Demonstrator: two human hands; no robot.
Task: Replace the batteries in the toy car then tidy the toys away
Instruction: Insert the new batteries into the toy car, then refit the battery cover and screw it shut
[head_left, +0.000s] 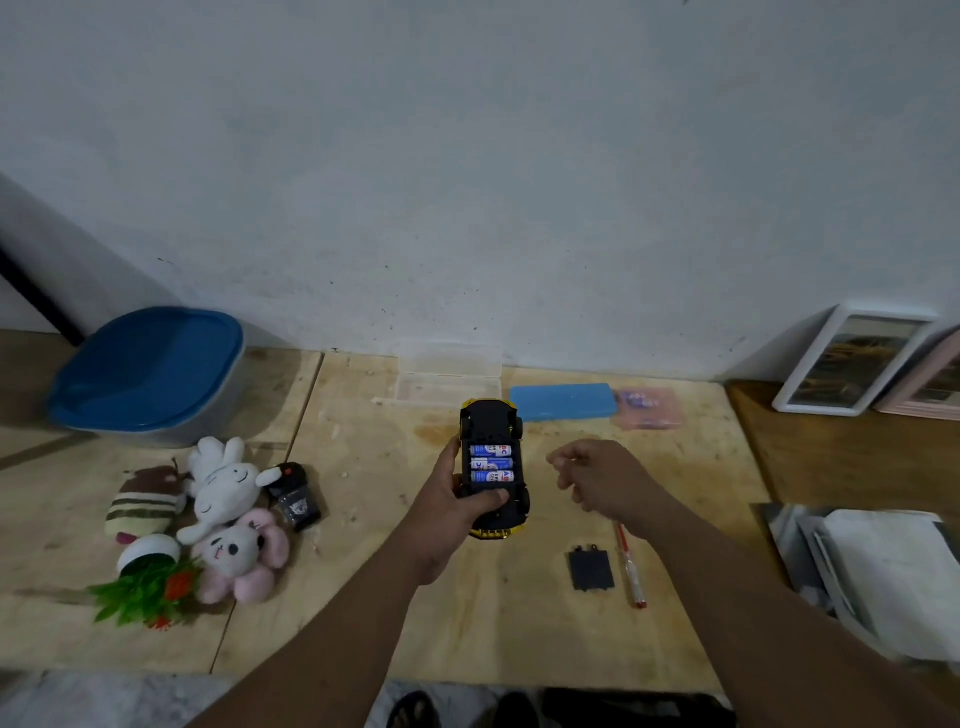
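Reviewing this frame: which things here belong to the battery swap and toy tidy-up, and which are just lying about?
Job: toy car held belly-up in left hand, three batteries seated; battery cover; screwdriver; right hand empty; plush toys; remote; blue-lidded tub.

Lying about: picture frames; papers; blue case.

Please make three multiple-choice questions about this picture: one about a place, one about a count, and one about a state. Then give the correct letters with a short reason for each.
1. Where does the black battery cover lie?
A. on the table beside the red pen
B. on the blue-lidded tub
C. in the right hand

2. How many batteries show in the toy car?
A. one
B. three
C. five

3. What is the state of the car's battery compartment?
A. closed
B. open and filled
C. open and empty

Answers: 1 A, the cover rests left of the pen. 2 B, three cells lie in a row. 3 B, the left hand holds the car upside down with the cells exposed; the right hand is empty.
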